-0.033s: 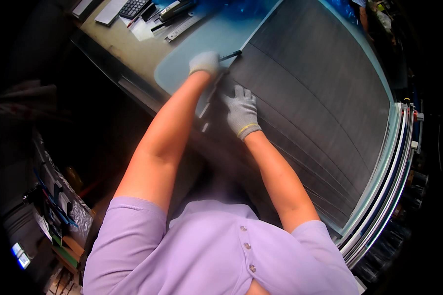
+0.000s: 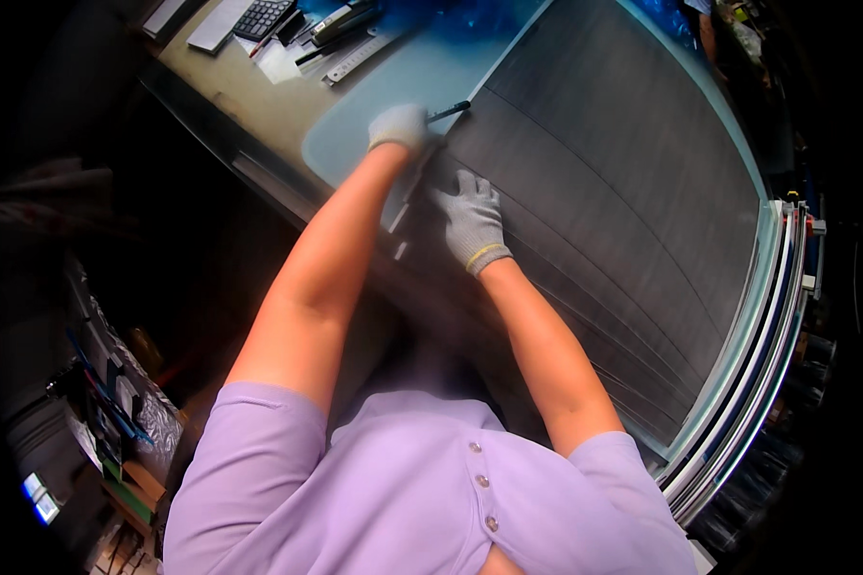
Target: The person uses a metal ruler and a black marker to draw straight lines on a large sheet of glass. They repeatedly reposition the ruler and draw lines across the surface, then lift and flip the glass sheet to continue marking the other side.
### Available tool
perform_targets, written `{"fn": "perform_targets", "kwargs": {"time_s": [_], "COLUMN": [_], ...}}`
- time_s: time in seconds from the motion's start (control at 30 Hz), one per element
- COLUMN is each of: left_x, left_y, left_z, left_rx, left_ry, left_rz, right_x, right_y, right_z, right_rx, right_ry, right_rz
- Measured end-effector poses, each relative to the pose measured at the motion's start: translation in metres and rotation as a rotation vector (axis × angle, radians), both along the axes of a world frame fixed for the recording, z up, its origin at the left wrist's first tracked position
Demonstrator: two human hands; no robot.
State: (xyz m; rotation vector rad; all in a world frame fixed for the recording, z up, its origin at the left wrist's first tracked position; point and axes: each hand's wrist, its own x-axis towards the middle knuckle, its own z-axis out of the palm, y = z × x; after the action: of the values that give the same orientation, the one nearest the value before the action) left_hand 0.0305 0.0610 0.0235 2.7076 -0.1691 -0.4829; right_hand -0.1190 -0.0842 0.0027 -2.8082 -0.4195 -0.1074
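Observation:
A large dark grey sheet (image 2: 633, 163) with a pale border spreads over the table, thin dark lines curving across it. My left hand (image 2: 399, 126), in a whitish glove, is closed at the sheet's left edge. Out of its fingers a slim dark pen-like tool (image 2: 451, 111) points right, its tip over the border; its exact kind is unclear. My right hand (image 2: 475, 218), in a grey glove with a yellow cuff line, rests palm down on the sheet with its fingers apart. The area between the two hands is blurred.
On the table's far left lie a calculator (image 2: 257, 19), a metal ruler (image 2: 355, 57), a stapler-like tool (image 2: 343, 19) and papers. A pale translucent mat (image 2: 345, 125) lies beside the sheet. Long rails (image 2: 781, 316) run along the right side. Blue plastic (image 2: 479, 17) bunches at the back.

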Motion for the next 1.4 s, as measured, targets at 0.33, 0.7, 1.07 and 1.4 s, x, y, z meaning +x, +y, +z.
{"fn": "perform_targets", "kwargs": {"time_s": [0.33, 0.7, 1.07, 1.4], "left_x": [0.055, 0.103, -0.084, -0.276], "left_y": [0.080, 0.117, -0.001, -0.148], "left_z": [-0.036, -0.057, 0.014, -0.022], "left_rx": [-0.048, 0.289, -0.484, -0.856], "left_ry": [-0.714, -0.546, -0.398, -0.107], "left_rz": [0.530, 0.442, 0.218, -0.058], "right_x": [-0.127, -0.183, -0.253, -0.385], "right_y": [-0.090, -0.101, -0.159, -0.268], "right_z": [0.030, 0.022, 0.037, 0.011], "right_rx": [0.405, 0.296, 0.402, 0.686], "right_ry": [-0.090, 0.024, 0.027, -0.079], "right_rz": [-0.325, -0.486, -0.912, -1.328]}}
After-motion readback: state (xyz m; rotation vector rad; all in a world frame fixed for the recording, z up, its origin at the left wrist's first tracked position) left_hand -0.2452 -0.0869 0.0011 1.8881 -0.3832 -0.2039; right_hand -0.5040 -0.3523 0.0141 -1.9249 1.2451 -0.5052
